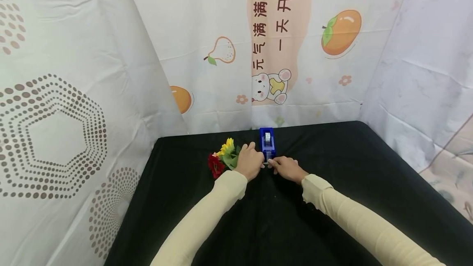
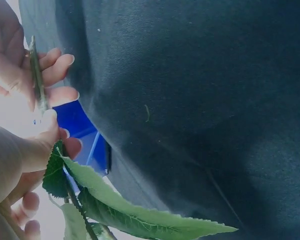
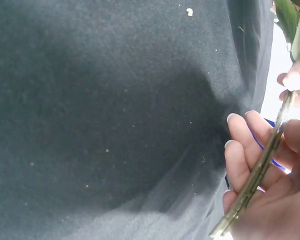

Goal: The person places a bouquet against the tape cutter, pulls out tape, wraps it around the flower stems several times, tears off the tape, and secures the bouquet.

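Thin green flower stem (image 3: pixel 260 170) pinched between both hands just in front of the blue plastic tape dispenser (image 1: pixel 267 143), mid-table. Right hand (image 1: pixel 287 169) fingers curled round the stem; left hand (image 1: pixel 250 162) thumb and fingers pinch it near the leaves. Red and yellow artificial flowers (image 1: pixel 221 158) lie left, on black tablecloth (image 1: pixel 332 200).
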Demonstrator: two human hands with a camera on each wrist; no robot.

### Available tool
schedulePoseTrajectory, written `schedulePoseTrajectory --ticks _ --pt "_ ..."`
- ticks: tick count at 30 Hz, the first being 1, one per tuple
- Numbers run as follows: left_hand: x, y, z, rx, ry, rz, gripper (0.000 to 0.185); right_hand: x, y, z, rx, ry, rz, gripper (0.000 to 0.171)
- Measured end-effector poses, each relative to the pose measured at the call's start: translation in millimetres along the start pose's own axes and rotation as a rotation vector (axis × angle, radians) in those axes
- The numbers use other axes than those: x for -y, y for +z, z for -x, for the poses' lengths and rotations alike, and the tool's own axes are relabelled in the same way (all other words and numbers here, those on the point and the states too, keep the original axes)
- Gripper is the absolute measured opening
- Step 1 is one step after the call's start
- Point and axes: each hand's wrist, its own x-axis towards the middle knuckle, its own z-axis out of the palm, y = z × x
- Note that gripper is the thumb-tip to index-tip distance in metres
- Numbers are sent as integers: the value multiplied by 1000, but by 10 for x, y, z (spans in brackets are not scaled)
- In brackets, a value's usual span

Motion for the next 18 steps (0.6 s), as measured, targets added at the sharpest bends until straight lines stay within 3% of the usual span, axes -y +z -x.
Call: schedulePoseTrajectory --ticks 4,11,18 --pt "-14 26 21 -42 12 -34 16 12 -27 0 26 28 -31 43" --pt "-37 48 12 -58 19 -81 15 8 -53 -23 32 48 -93 36" --pt "11 71 -30 -30 31 -5 20 4 -71 -56 11 46 -127 29"
